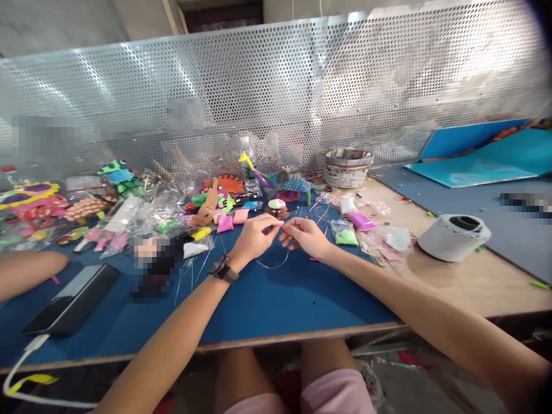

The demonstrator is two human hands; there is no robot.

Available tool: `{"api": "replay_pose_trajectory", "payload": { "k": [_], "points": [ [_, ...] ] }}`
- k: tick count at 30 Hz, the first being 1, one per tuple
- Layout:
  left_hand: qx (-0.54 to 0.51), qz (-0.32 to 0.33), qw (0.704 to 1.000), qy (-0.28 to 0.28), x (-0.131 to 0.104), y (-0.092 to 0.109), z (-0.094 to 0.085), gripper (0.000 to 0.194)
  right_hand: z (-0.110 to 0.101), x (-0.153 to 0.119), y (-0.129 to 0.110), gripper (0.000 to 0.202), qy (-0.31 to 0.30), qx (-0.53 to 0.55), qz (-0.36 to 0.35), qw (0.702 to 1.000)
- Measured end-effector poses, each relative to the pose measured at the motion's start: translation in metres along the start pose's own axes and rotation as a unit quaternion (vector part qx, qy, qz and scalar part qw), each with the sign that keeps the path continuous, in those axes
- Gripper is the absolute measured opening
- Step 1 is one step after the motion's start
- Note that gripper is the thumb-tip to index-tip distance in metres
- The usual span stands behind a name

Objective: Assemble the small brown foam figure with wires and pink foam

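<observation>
My left hand (pixel 254 237), with a dark watch (pixel 223 269) on its wrist, is closed in a pinch. Its fingertips meet those of my right hand (pixel 307 237), also pinched; whatever lies between them is too small to make out. A thin pale wire (pixel 272 268) curves below the fingers, and I cannot tell whether either hand holds it. Just behind the fingertips sits a small brown clay figure (pixel 276 211) with eyes and a pink, white and green top. Small bags of coloured clay lie around, among them a green one (pixel 345 233) and a pink one (pixel 225 223).
A blue spiky clay animal (pixel 290 184), a water bottle (pixel 248 164) and a woven basket (pixel 348 167) stand at the back. On the right is a white cone-shaped spool (pixel 452 238). At left lie a power bank (pixel 71 299) with a cable and another person's arm (pixel 30 273).
</observation>
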State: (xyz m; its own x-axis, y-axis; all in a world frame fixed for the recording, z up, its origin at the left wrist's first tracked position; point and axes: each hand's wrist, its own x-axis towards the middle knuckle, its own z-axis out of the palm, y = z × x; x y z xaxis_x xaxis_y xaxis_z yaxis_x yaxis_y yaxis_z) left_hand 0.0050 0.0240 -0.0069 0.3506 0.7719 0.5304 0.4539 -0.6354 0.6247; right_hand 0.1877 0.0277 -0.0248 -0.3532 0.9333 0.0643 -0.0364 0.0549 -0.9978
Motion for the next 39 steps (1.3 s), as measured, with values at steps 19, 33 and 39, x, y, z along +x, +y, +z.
{"api": "replay_pose_trajectory", "payload": {
  "k": [19,33,39],
  "points": [
    [-0.206,-0.183,0.958,-0.076,0.004,-0.004,-0.011,0.029,0.002,-0.011,-0.005,0.022,-0.013,-0.1,-0.127,0.987],
    [0.065,-0.018,0.997,0.024,-0.001,0.005,-0.005,0.01,0.009,-0.008,0.002,0.034,-0.025,-0.005,-0.051,0.998],
    [-0.164,-0.163,0.972,-0.03,0.0,-0.001,-0.001,0.029,0.002,-0.005,0.001,0.032,0.002,-0.058,-0.077,0.995]
  ]
}}
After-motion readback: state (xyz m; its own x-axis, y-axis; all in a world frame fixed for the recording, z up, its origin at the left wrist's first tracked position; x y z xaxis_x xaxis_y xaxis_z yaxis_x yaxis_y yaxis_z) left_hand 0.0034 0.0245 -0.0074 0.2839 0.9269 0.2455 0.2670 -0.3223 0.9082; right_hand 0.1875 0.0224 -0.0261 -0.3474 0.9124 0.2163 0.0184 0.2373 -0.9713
